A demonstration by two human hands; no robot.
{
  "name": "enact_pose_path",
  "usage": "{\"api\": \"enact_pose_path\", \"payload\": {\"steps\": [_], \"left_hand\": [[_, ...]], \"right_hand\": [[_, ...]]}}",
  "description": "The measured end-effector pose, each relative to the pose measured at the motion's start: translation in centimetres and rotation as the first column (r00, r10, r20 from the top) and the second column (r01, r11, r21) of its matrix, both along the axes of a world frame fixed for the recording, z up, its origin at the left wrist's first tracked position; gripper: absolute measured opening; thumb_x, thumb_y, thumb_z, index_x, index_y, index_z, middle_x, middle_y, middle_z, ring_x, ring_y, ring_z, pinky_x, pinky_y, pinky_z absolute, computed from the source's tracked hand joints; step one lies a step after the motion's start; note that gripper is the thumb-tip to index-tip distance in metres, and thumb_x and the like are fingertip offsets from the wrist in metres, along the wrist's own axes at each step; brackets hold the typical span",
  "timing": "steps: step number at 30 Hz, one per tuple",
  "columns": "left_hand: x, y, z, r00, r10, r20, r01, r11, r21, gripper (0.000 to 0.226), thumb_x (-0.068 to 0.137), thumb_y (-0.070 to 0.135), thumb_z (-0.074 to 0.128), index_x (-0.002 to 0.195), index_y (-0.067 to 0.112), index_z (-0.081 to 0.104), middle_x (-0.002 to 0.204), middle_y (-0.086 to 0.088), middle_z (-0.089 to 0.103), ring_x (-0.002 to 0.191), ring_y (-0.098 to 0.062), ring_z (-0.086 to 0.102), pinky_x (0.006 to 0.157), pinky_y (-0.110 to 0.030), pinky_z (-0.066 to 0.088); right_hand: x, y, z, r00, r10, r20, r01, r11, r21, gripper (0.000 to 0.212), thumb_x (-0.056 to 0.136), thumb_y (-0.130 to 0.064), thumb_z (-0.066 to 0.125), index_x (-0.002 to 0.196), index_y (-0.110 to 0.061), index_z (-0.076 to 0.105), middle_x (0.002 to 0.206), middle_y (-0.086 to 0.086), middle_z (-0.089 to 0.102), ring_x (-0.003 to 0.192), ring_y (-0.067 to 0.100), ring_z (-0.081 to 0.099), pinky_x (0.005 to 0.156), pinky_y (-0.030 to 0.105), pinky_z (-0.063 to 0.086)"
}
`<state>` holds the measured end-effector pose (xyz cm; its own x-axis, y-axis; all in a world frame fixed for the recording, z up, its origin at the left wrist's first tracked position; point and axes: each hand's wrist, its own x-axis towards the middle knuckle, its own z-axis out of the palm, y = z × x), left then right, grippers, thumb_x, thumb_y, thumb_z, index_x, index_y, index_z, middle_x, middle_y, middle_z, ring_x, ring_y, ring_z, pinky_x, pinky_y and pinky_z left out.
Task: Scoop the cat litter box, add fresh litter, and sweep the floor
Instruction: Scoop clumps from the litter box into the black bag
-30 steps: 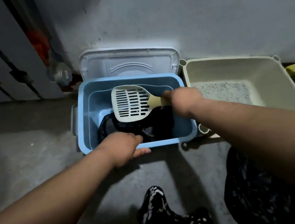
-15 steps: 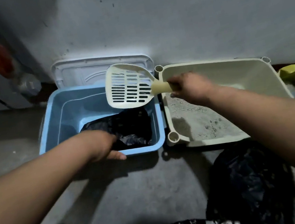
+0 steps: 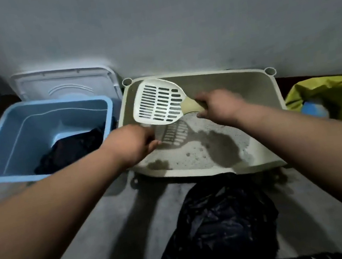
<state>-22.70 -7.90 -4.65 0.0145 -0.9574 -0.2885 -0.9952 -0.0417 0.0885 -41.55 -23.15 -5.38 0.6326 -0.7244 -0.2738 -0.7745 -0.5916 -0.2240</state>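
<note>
My right hand (image 3: pixel 218 105) is closed around the handle of the slotted scoop (image 3: pixel 159 104), and I hold the scoop flat in the air above the litter box (image 3: pixel 225 81) in the middle of the frame; the slots look empty, so I judge I am about to dip it into the grey litter (image 3: pixel 195 147) below, where its shadow falls; my left hand (image 3: pixel 134 144) is at the left edge of the box with the fingers curled, probably to keep the box from sliding, but it is blurred and I cannot tell if it really grips the rim; the blue bin (image 3: pixel 30 134) stands just beside the box on the left, open, with a dark bag (image 3: pixel 71 148) inside, I think so that the clumps travel only a short way; its white lid (image 3: pixel 63 84) leans against the wall behind it; a black bag (image 3: pixel 221 218) lies on the floor (image 3: pixel 120 210) at the lower centre, near the front rim; at the right edge stands a yellow-green bag (image 3: pixel 327 94), perhaps the fresh litter, but I cannot be sure.
</note>
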Motion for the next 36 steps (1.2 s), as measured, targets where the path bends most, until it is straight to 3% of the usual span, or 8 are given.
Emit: {"api": "enact_pose_path", "payload": {"steps": [5,11,14,16,21,26,31,36], "left_hand": [[-7.0,0.8,-3.4,0.934,0.241,-0.263,-0.186,0.958,0.217,0.032,0.082,0.056,0.058,0.097,0.028,0.058,0.097,0.005,0.066,0.090,-0.018,0.060,0.072,-0.027,0.046],[-13.3,3.6,-10.3,0.828,0.560,-0.035,-0.447,0.696,0.561,0.105,0.047,0.074,0.073,0.133,0.023,0.042,0.133,-0.002,0.055,0.120,-0.024,0.054,0.101,-0.036,0.042],[-15.2,5.0,-12.7,0.631,0.759,-0.160,-0.538,0.577,0.615,0.127,0.033,0.074,0.074,0.142,0.032,0.024,0.139,0.002,0.050,0.127,-0.023,0.048,0.110,-0.046,0.031],[-16.4,5.4,-13.5,0.524,0.823,-0.220,-0.589,0.537,0.604,0.116,0.040,0.069,0.075,0.140,0.034,0.027,0.134,0.003,0.054,0.124,-0.022,0.050,0.110,-0.043,0.033],[-17.3,6.9,-13.5,0.391,0.895,-0.215,-0.723,0.443,0.530,0.031,0.090,0.028,0.057,0.120,0.019,0.059,0.117,-0.008,0.065,0.107,-0.024,0.060,0.085,-0.020,0.040],[-16.8,10.6,-12.9,0.216,0.951,-0.222,-0.770,0.305,0.560,0.031,0.095,0.025,0.050,0.122,0.013,0.059,0.118,-0.011,0.064,0.109,-0.023,0.058,0.077,-0.017,0.034],[-14.8,12.3,-13.7,0.032,0.970,-0.242,-0.825,0.163,0.542,0.032,0.095,0.025,0.050,0.121,0.009,0.060,0.119,-0.018,0.063,0.108,-0.031,0.059,0.087,-0.028,0.042],[-14.2,13.0,-14.5,-0.174,0.915,-0.364,-0.823,0.068,0.564,0.033,0.093,0.023,0.053,0.120,0.005,0.058,0.114,-0.020,0.065,0.103,-0.035,0.061,0.093,-0.039,0.049]], "right_hand": [[-3.6,-1.7,-2.5,0.994,0.067,-0.084,-0.067,0.998,0.004,0.022,0.087,-0.031,0.060,0.109,-0.031,0.060,0.113,0.001,0.064,0.102,0.026,0.059,0.071,0.028,0.041],[-6.1,-3.1,-4.8,0.985,0.141,-0.103,-0.134,0.989,0.068,0.020,0.084,-0.028,0.062,0.104,-0.031,0.062,0.104,-0.002,0.065,0.094,0.023,0.059,0.069,0.028,0.040],[-6.7,-3.8,-5.6,0.977,0.177,-0.117,-0.170,0.983,0.063,0.020,0.085,-0.030,0.063,0.105,-0.030,0.062,0.103,-0.001,0.065,0.094,0.023,0.059,0.069,0.028,0.040],[-6.9,-4.3,-5.9,0.977,0.182,-0.112,-0.176,0.982,0.065,0.021,0.085,-0.029,0.063,0.106,-0.030,0.063,0.104,-0.001,0.065,0.094,0.023,0.059,0.070,0.028,0.040],[-6.9,-5.0,-6.4,0.967,0.221,-0.129,-0.211,0.974,0.087,0.020,0.086,-0.030,0.062,0.106,-0.031,0.062,0.103,-0.001,0.064,0.094,0.023,0.058,0.069,0.029,0.041],[-6.8,-5.5,-5.9,0.951,0.197,-0.239,-0.197,0.980,0.022,0.026,0.085,-0.022,0.060,0.109,-0.030,0.063,0.107,-0.001,0.064,0.096,0.023,0.059,0.071,0.030,0.042],[-7.7,-7.0,-2.4,0.859,0.095,-0.503,-0.142,0.988,-0.056,0.030,0.080,-0.022,0.068,0.109,-0.018,0.064,0.102,0.003,0.061,0.092,0.027,0.059,0.074,0.033,0.045],[-7.5,-5.1,-1.7,0.755,0.062,-0.652,-0.123,0.991,-0.048,0.028,0.075,-0.041,0.074,0.081,-0.015,0.064,0.082,-0.001,0.062,0.082,0.022,0.061,0.068,0.029,0.043]]}}
